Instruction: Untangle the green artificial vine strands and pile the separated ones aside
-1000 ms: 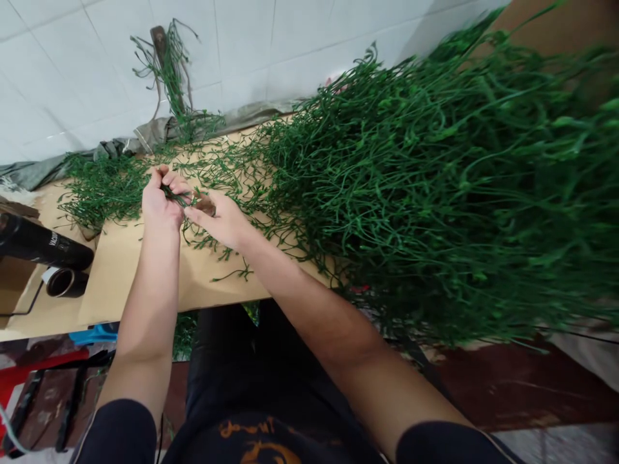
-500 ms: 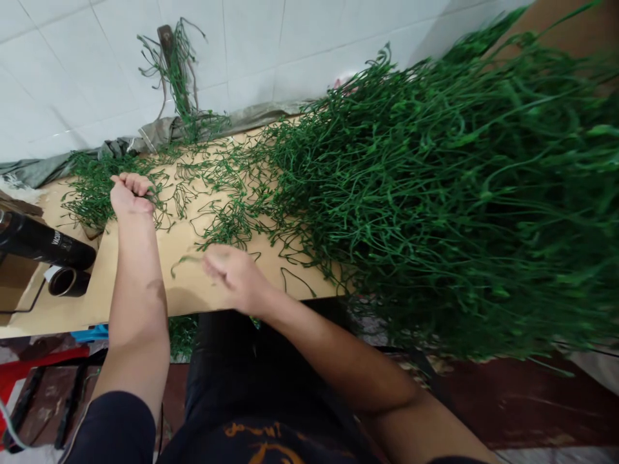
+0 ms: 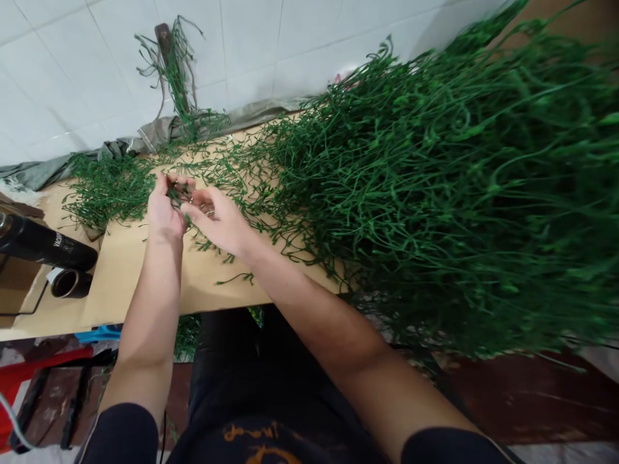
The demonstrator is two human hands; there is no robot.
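My left hand [image 3: 166,207] is turned palm up over the board, its fingers curled around a few thin green stems [image 3: 178,192]. My right hand [image 3: 220,219] meets it from the right, thumb and fingers bent in on the same stems; its exact grip is partly hidden. Below the hands, a few loose stems lie on the tan board [image 3: 155,283]. To the left of my left hand is a low heap of green stems [image 3: 111,187]. A far bigger mass of long green stems [image 3: 411,180] fills the right side.
A black vacuum bottle [image 3: 46,241] and a dark cup [image 3: 71,283] stand at the left. Green stems hang on a brown upright piece [image 3: 165,45] against the white tiled wall [image 3: 251,38]. Grey cloth [image 3: 261,113] lines the board's back edge.
My left hand has come right, away from the left heap, and turned palm up. My right hand has moved up and left to meet it. Stems near the front of the board have shifted.
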